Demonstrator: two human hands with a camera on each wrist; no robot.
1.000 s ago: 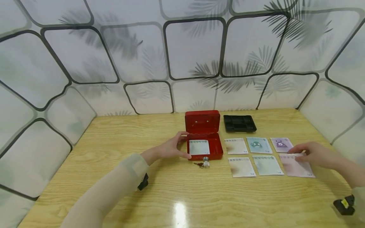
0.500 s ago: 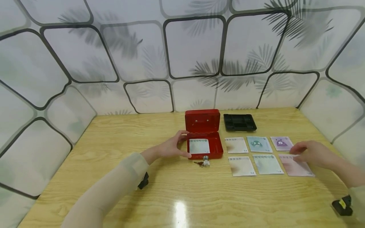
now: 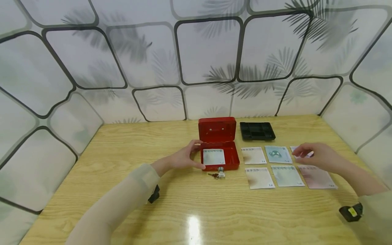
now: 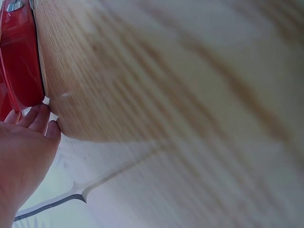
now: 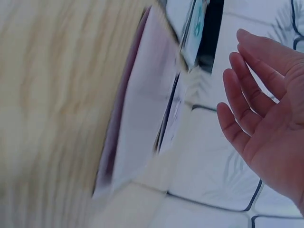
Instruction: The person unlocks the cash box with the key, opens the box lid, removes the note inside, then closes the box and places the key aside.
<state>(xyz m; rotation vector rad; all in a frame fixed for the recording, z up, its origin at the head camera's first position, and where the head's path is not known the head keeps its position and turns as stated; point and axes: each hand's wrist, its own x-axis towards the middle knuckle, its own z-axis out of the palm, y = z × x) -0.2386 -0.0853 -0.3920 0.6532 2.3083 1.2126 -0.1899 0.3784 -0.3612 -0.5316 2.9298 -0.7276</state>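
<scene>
My left hand (image 3: pixel 185 158) spans the left end of an open red cash box (image 3: pixel 231 154), thumb at its front corner and fingers at the back corner. In the left wrist view, fingertips (image 4: pixel 40 114) meet the red wall. A pale printed paper note (image 3: pixel 213 157) lies inside the box. My right hand (image 3: pixel 323 156) hovers over a purple note (image 3: pixel 293 148), hiding most of it; the right wrist view has its fingers loosely bent and holding nothing. In front lies a pink note (image 3: pixel 318 177), beside a pale green note (image 3: pixel 288 176) and a blue monster-print note (image 3: pixel 277 154).
Two cream notes (image 3: pixel 253 156) lie between the box and the other notes. Behind them is a black compartment tray (image 3: pixel 257 131). A small padlock (image 3: pixel 221 173) with keys (image 3: pixel 213 175) rests at the box's front. A patterned curtain wall (image 3: pixel 208 51) borders the wooden table (image 3: pixel 147 136).
My right hand has left the pink note and moved back and left, over the purple note. My left hand stays at the cash box.
</scene>
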